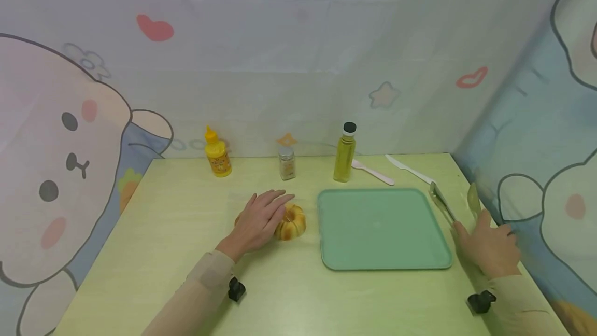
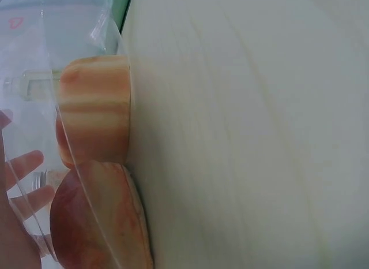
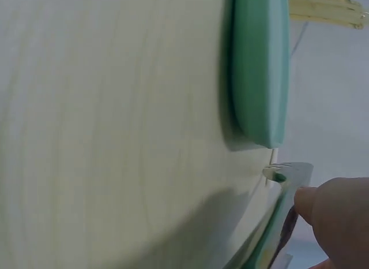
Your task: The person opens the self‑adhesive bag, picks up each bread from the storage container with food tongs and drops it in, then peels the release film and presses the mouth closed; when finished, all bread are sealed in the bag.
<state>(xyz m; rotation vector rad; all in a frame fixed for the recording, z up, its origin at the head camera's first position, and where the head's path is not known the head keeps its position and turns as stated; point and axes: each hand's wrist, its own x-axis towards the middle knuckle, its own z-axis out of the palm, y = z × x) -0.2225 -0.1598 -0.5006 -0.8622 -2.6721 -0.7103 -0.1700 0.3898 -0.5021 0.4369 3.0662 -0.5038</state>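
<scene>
My left hand [image 1: 260,218] lies over clear plastic [image 2: 78,21] with its fingers stretched out. Under the plastic is a ring-shaped, ridged bread [image 1: 296,222], golden brown, just past the fingertips. Touching it in the left wrist view is a second, rounded bread [image 2: 95,217], mostly hidden by the hand in the head view. At the table's right edge my right hand [image 1: 492,245] grips metal tongs [image 1: 443,202], whose two arms are spread apart. In the right wrist view, the thumb [image 3: 340,214] presses on the tongs close to the tray's corner.
A green tray [image 1: 382,229] lies between the hands. Along the back stand a yellow squeeze bottle [image 1: 218,155], a small shaker jar [image 1: 286,164] and an oil bottle [image 1: 344,154]. A pink spoon [image 1: 375,173] and a white knife [image 1: 410,169] lie behind the tray.
</scene>
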